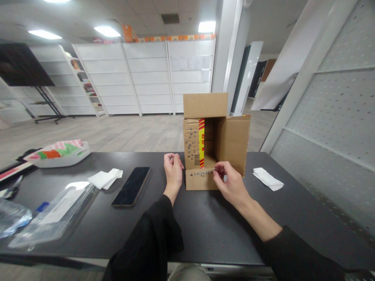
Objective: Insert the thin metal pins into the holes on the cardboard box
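Observation:
An open cardboard box [234,144] stands on the dark table with its flaps spread. Small round grey heads, like tacks or screws, dot its left flap [190,136], beside a red and yellow tape strip [201,142]. More of these grey heads [202,173] form a row along the lower flap [200,184]. At the right end of that row, my right hand [231,183] has thumb and fingers pinched against the cardboard; what sits between them is too small to make out. My left hand [173,171] is held curled just left of the box, its contents hidden.
A phone [131,186], a folded tissue [106,178], a clear plastic case [58,214] and a white basket [63,156] with colourful cloth lie to the left. Another tissue [268,178] rests right of the box, near a perforated panel [336,117].

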The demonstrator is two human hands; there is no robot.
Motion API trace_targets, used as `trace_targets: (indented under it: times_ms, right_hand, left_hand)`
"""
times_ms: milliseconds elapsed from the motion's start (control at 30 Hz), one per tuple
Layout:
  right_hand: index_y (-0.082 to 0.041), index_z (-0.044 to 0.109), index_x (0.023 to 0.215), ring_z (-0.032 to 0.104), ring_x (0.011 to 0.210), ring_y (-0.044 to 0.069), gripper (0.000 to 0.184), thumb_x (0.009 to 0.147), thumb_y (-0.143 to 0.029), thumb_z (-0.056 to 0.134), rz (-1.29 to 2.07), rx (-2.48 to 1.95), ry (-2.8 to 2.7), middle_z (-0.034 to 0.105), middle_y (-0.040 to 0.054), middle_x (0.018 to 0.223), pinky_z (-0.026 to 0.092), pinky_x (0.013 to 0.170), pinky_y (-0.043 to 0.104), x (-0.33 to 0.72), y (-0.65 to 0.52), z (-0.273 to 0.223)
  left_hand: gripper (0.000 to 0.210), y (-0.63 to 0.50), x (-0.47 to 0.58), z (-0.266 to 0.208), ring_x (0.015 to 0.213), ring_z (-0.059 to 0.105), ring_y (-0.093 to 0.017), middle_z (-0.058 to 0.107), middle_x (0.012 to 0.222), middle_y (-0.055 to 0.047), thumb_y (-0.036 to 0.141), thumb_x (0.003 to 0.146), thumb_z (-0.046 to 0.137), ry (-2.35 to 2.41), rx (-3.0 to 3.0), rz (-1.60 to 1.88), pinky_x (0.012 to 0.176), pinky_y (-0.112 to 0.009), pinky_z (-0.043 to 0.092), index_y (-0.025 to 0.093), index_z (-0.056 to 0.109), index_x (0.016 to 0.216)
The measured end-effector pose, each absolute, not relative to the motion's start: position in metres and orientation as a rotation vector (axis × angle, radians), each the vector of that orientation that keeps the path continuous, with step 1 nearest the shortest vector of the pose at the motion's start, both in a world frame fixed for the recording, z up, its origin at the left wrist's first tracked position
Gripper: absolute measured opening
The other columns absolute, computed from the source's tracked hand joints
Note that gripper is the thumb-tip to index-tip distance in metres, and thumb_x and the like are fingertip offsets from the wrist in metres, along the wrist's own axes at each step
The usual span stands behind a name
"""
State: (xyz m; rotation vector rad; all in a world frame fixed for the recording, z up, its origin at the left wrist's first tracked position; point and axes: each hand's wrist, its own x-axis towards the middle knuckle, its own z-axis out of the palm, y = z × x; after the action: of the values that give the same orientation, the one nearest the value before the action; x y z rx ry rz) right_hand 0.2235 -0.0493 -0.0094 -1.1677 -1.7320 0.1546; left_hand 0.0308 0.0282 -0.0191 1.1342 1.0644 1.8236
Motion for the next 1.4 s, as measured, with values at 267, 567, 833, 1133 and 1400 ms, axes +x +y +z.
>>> trace_targets:
  times_ms: [267,567,833,1133,1400]
  right_hand:
    - [-0.022,0.056,0.096,0.068,0.08,0.021,0.007,0.093,-0.027,0.052,0.112,-1.199,-1.65,0.07,0.0066,0.089,0.054,0.075,0.035,0.2266,-0.0475,-0.0083]
    - [-0.022,0.057,0.095,0.068,0.082,0.021,0.008,0.093,-0.027,0.051,0.123,-1.224,-1.663,0.071,0.007,0.09,0.054,0.076,0.035,0.2267,-0.0471,-0.0094]
    - [-0.022,0.057,0.092,0.066,0.082,0.021,0.007,0.093,-0.025,0.051,0.14,-1.242,-1.714,0.068,0.0067,0.089,0.052,0.078,0.035,0.2273,-0.0467,-0.0101]
    - [-0.02,0.063,0.093,0.061,0.079,0.019,0.013,0.091,-0.022,0.05,0.133,-1.307,-1.831,0.062,0.0063,0.09,0.051,0.075,0.035,0.2283,-0.0432,-0.015]
    - [-0.02,0.059,0.087,0.059,0.076,0.019,0.011,0.086,-0.017,0.048,0.098,-1.318,-1.779,0.059,0.005,0.087,0.049,0.073,0.034,0.2263,-0.0464,-0.0123]
  left_hand:
    - [0.019,0.027,0.0309,-0.0177,0.045,0.046,-0.008,0.047,0.055,0.01,0.036,0.087,0.056,1.071,1.133,1.813,0.048,-0.02,0.04,0.023,0.041,0.087]
    - [0.021,0.0263,0.031,-0.0173,0.045,0.046,-0.008,0.046,0.055,0.01,0.037,0.087,0.057,1.077,1.137,1.814,0.048,-0.019,0.039,0.023,0.042,0.087]
    - [0.019,0.0267,0.0312,-0.0174,0.045,0.046,-0.008,0.047,0.055,0.01,0.036,0.088,0.056,1.063,1.135,1.819,0.047,-0.02,0.039,0.023,0.042,0.087]
    - [0.019,0.0283,0.0312,-0.0195,0.046,0.046,-0.008,0.046,0.055,0.01,0.035,0.088,0.056,1.067,1.141,1.826,0.048,-0.019,0.039,0.023,0.042,0.087]
    - [0.019,0.0265,0.0313,-0.0177,0.045,0.046,-0.008,0.046,0.055,0.01,0.035,0.088,0.056,1.064,1.146,1.829,0.048,-0.019,0.039,0.023,0.041,0.087]
